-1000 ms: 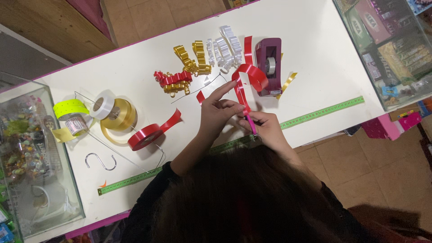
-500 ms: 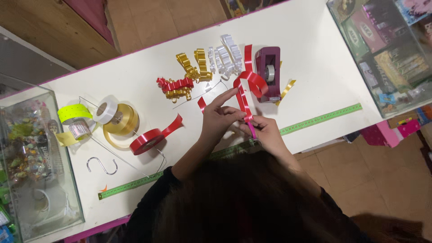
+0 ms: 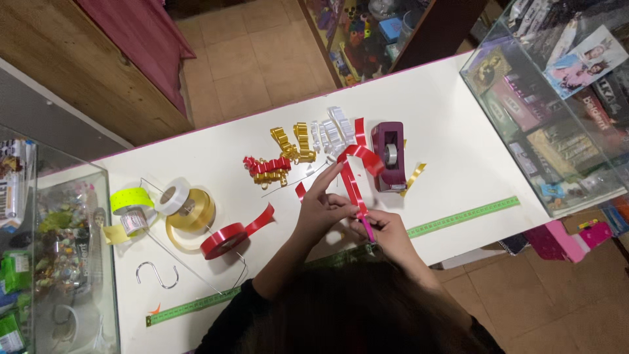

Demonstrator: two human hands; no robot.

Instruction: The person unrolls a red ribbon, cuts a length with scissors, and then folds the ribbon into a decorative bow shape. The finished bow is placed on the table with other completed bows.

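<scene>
Risk of the red ribbon (image 3: 354, 180) slipping or twisting out of its loop, judging by the light pinch near one end only; likely too a snag on the tape dispenser (image 3: 388, 156) just beside the loop. Left hand (image 3: 320, 211) half open, index finger stretched along the strip, thumb and other fingers pressed on it. Right hand (image 3: 386, 235) closed, gripping a pink tool (image 3: 368, 229) and the ribbon's lower end. Ribbon held just above the white surface (image 3: 458, 137), between both hands, near the curled bows (image 3: 288, 154).
</scene>
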